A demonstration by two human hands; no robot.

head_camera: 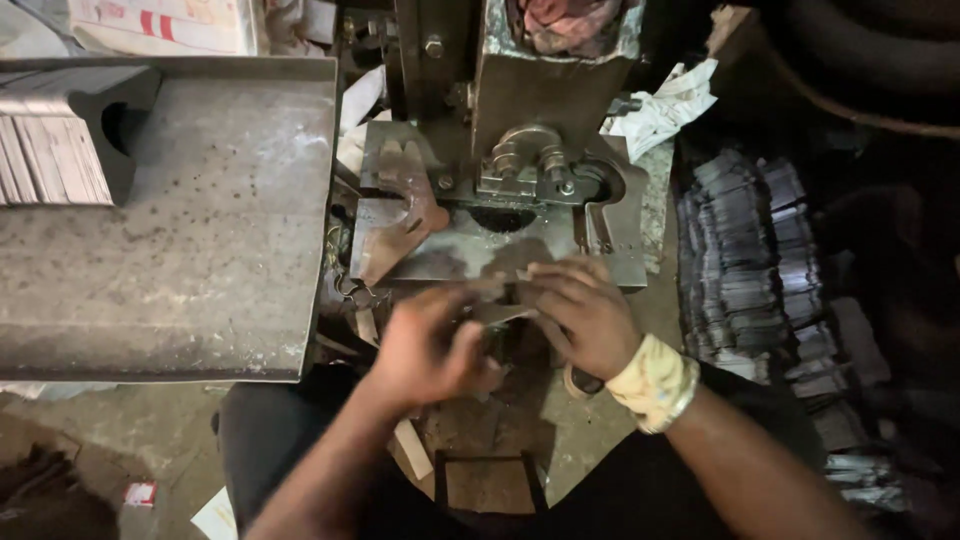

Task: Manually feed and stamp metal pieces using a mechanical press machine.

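Pinching a thin metal strip (500,312), probably, both hands: left hand (425,348) blurred, right hand (580,315) (cloth-wrapped wrist) at press (500,170) w/ tray (200,220) beside.

We see a steel tray (200,220) w/ stacked strips (45,160) and a dark block (115,120) at its far-left corner.
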